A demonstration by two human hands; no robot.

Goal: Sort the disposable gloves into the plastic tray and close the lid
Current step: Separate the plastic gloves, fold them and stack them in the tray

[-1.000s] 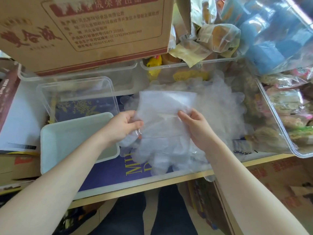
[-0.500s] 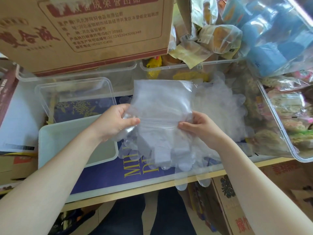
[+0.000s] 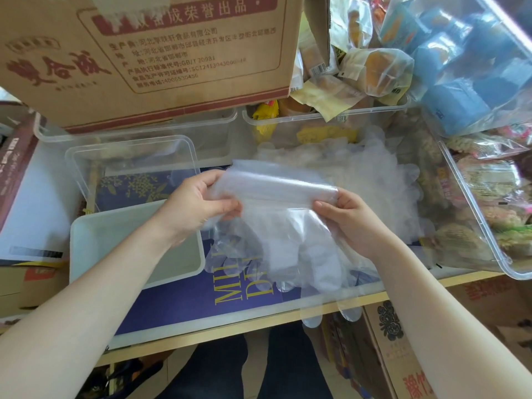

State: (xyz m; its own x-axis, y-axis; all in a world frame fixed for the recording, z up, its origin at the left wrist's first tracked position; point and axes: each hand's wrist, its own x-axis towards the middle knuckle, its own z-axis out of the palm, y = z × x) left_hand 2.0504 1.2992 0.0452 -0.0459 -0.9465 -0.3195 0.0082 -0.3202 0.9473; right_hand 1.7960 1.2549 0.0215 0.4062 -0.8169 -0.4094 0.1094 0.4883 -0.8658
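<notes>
Cuff edge now folded down toward the fingers — left hand (image 3: 201, 205) and right hand (image 3: 349, 218) each pinch a side of the glove stack (image 3: 282, 226), held above the worktop (probably compacting it to fit), beside the plastic tray (image 3: 86, 254).

We see wooden shelf (image 3: 417, 286), pale front edge. On it: purple printed sheet (image 3: 184, 306) with gold letters, white plastic tray (image 3: 86, 254) on left, clear lid (image 3: 86, 156) behind it, heap of loose disposable gloves (image 3: 371, 180) on right, clear snack bin (image 3: 489, 249) beside heap.
</notes>
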